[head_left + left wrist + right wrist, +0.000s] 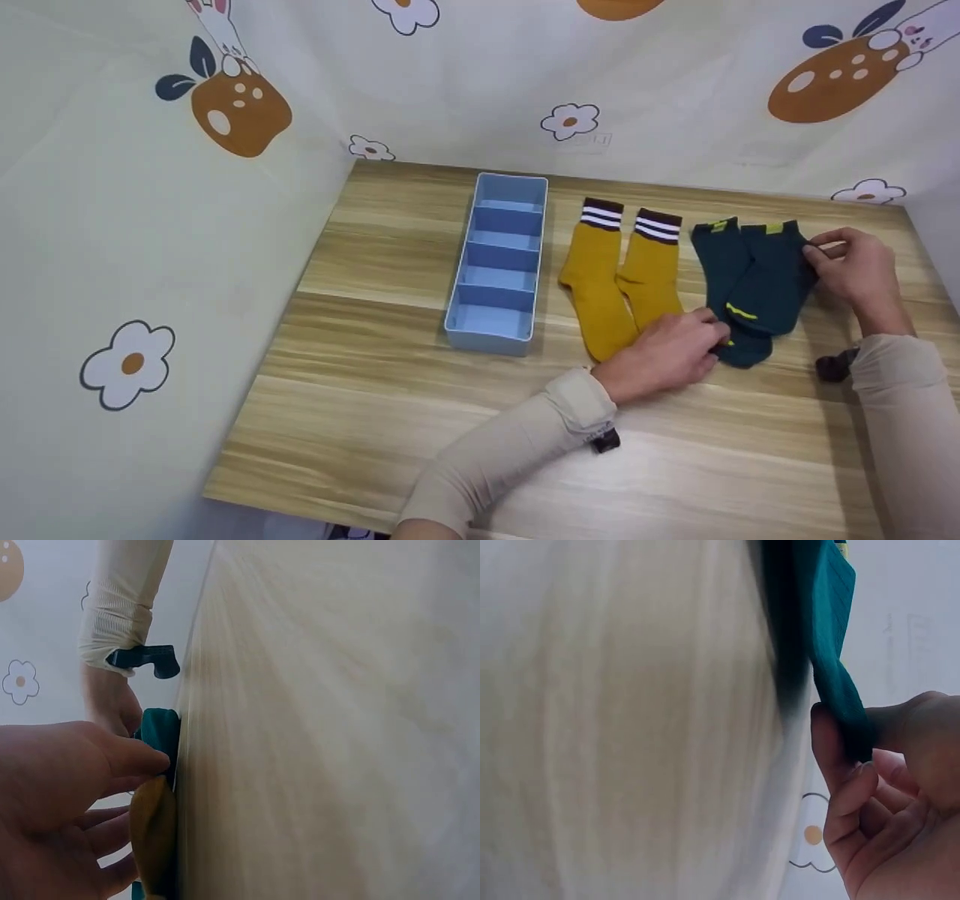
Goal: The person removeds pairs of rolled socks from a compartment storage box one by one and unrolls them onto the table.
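Observation:
Two dark green ankle socks with yellow marks lie on the right side of the table. The upper sock (pixel 776 277) overlaps the lower sock (pixel 720 262). My right hand (pixel 859 274) pinches the upper sock's right edge between thumb and forefinger; in the right wrist view the pinched green fabric (pixel 836 667) is lifted at that edge. My left hand (pixel 667 356) reaches over the toes of the mustard socks, its loosely bent fingers resting at the lower sock's left side near the toe. The left wrist view has the thumb beside the green fabric (pixel 159 731), above a mustard toe (pixel 152 832).
A pair of mustard socks (pixel 592 262) with dark, white-striped cuffs lies left of the green pair. Further left stands a light blue box (pixel 491 345) with several compartments in a row. A patterned cloth (pixel 465 97) hangs behind the wooden table (pixel 360 360).

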